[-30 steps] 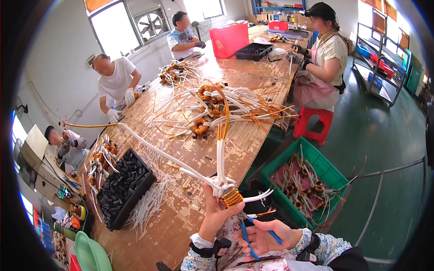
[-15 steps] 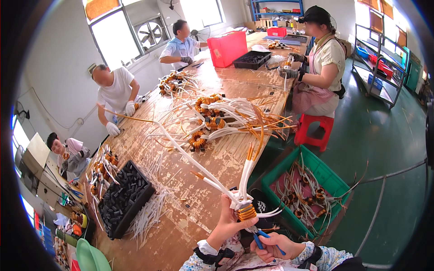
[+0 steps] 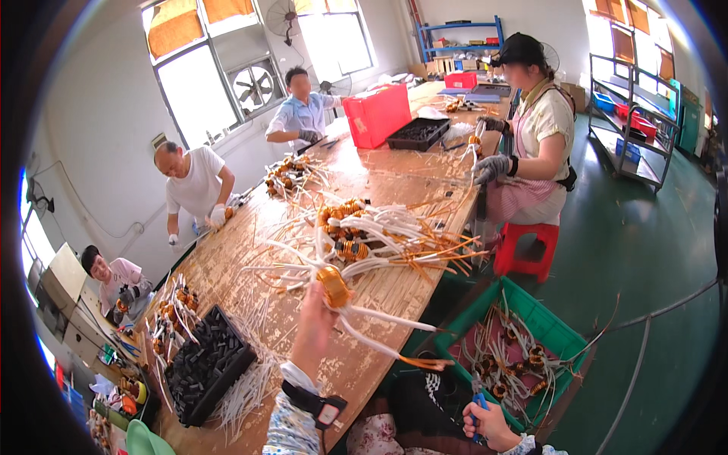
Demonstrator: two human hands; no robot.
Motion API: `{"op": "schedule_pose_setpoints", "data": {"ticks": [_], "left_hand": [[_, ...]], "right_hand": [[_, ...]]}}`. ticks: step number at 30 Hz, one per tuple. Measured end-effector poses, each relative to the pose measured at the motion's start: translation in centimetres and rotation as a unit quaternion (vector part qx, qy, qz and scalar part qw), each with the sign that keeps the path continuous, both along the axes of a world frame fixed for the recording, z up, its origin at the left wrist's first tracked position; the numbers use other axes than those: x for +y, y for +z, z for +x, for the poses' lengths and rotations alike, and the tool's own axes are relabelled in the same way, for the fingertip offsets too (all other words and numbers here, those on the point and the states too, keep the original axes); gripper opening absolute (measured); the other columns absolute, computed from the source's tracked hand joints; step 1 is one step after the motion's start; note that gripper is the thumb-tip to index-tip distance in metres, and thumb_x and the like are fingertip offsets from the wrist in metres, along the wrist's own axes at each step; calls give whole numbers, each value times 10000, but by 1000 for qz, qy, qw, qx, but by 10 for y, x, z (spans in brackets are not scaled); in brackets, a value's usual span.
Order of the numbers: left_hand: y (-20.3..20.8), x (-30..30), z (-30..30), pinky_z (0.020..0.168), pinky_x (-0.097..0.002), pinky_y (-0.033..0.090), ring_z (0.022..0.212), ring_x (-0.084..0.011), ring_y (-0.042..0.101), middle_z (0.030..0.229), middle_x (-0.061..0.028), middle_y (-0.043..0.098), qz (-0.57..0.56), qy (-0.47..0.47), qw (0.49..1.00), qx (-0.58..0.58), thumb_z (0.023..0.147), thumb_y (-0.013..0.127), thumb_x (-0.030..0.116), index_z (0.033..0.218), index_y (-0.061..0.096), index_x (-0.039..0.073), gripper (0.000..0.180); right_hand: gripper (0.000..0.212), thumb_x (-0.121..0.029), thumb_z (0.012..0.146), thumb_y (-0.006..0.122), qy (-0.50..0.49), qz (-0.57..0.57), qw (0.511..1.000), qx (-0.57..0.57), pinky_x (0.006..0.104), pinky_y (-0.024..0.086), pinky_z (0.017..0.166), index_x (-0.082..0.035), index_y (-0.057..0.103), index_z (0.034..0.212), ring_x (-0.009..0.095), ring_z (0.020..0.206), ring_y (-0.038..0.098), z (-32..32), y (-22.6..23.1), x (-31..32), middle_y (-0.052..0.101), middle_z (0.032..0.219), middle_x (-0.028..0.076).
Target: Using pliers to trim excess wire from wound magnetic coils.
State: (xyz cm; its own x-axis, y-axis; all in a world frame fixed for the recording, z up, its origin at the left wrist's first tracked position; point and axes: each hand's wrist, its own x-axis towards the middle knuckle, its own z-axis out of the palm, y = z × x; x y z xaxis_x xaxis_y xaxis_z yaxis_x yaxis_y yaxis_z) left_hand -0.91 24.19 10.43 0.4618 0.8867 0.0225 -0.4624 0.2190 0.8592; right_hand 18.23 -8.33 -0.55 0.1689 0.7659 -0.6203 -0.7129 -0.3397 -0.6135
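Observation:
My left hand point(image 3: 312, 324) is stretched out over the table, fingers closed round a copper-wound coil point(image 3: 332, 288). White-sleeved leads spread from the coil on both sides, some ending in bare copper-coloured wire. Just beyond it lies a pile of similar coils point(image 3: 350, 250) with tangled white leads. Low at the right, my right hand point(image 3: 494, 428) grips blue-handled pliers point(image 3: 478, 402), jaws pointing up. They are beside the near edge of a green crate point(image 3: 552, 312), which holds several coils with white leads.
A black tray point(image 3: 246, 362) of small black pieces stands on the table point(image 3: 303, 383) at left, beside white sleeve scraps point(image 3: 262, 371). Several co-workers sit around the table. A red bin point(image 3: 377, 117) stands at the far end, and a red stool point(image 3: 525, 250) is beyond the crate.
My left hand has carried the coil forward and left, away from my body toward the pile. My right hand with the pliers has moved right, apart from the coil.

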Motion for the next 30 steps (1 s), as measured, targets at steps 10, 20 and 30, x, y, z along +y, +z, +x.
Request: {"op": "schedule_pose_setpoints", "data": {"ticks": [10,20,30], "left_hand": [[-53,25,-8,725,-328,528,1011,-181,555,1233,-63,465,2,76,978,196,911,546,103,1476,88,102,727],[-61,-18,10,1093,-444,234,1395,-359,150,1514,-218,97,463,89,747,469,848,621,108,1461,193,68,749],[-82,21,36,1117,-433,190,1411,-370,14,1531,-104,159,503,0,724,472,839,605,57,1422,335,127,646]], "right_hand": [[142,-167,906,546,0,-54,998,19,289,421,485,-55,527,822,160,550,523,8,-27,-12,532,667,41],[120,-134,882,569,102,21,991,-81,266,436,509,-27,516,877,122,567,495,-7,-23,40,507,694,46],[114,-127,866,567,51,-62,994,-76,252,421,479,-35,503,848,108,528,485,-8,-47,20,501,656,37]]}}
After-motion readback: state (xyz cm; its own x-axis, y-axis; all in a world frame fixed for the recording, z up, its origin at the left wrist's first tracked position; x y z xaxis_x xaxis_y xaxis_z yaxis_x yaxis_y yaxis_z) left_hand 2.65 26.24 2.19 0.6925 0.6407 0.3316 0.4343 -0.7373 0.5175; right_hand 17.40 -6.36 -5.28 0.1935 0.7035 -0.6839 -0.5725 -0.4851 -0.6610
